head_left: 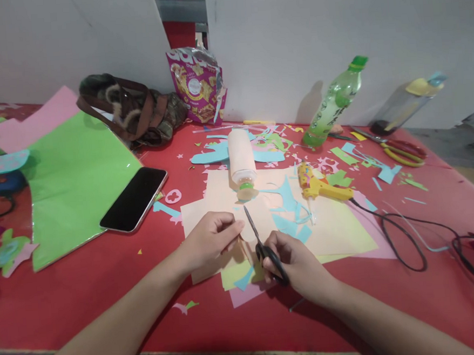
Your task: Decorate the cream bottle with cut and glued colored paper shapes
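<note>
The left hand (214,236) is pinching cream paper (247,234) at nine o'clock from the black scissors (260,250) the right hand (291,257) is gripping; blurred lettering is marking a snack bag (196,85) at eleven, a green bottle (333,106) at one.

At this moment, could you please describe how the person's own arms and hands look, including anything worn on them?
The left hand and right hand are bare, with no gloves, rings or bracelets visible. The left forearm and right forearm show no sleeve or watch within the picture.
</note>
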A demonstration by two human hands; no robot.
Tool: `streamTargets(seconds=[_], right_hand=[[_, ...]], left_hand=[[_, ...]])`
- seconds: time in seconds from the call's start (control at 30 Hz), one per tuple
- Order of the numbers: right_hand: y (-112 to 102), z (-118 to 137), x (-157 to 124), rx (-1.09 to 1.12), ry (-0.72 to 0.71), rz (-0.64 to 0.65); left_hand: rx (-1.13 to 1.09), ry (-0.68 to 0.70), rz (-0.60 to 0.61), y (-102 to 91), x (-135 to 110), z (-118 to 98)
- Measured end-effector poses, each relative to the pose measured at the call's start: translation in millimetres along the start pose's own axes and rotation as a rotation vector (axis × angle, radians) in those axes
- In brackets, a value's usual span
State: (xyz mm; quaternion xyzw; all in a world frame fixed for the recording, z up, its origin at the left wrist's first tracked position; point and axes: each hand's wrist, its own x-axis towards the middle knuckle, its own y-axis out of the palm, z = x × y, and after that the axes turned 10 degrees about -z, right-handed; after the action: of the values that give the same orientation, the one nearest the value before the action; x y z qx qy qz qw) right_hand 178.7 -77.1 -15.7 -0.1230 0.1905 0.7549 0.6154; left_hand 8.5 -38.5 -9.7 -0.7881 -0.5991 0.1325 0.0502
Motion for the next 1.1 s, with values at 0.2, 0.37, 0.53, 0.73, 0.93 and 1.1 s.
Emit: streamTargets(seconds=[0.2,0.37,0.53,0.73,0.93,1.1], right_hand=[[-3.3,-0.1,0.6,0.027,-0.070,0.019],[-7.7,0.4,4.4,0.098,-0.244,-0.037],[-6.5,1.2,7.0,0.043,-0.259,-0.163],[-4.9,0.0,8.3,-0.030,-0.271,-0.262],[-13.0,5.0,14.1,-0.057,-0.300,-0.350],[-24.8,5.1,24.4,-0.122,-0.371,-0.455]], left_hand=[[0.064,0.011,-0.113,-0.6,3.1,-2.0],[0.104,0.011,-0.132,2.4,2.1,-2.2],[-0.018,-0.064,-0.087,14.6,-3.2,-0.7],[-0.120,-0.123,0.038,27.5,-7.7,-1.7],[0.068,0.002,-0.096,23.3,-1.5,1.7],[0.585,0.248,-0.263,17.2,13.2,9.0]])
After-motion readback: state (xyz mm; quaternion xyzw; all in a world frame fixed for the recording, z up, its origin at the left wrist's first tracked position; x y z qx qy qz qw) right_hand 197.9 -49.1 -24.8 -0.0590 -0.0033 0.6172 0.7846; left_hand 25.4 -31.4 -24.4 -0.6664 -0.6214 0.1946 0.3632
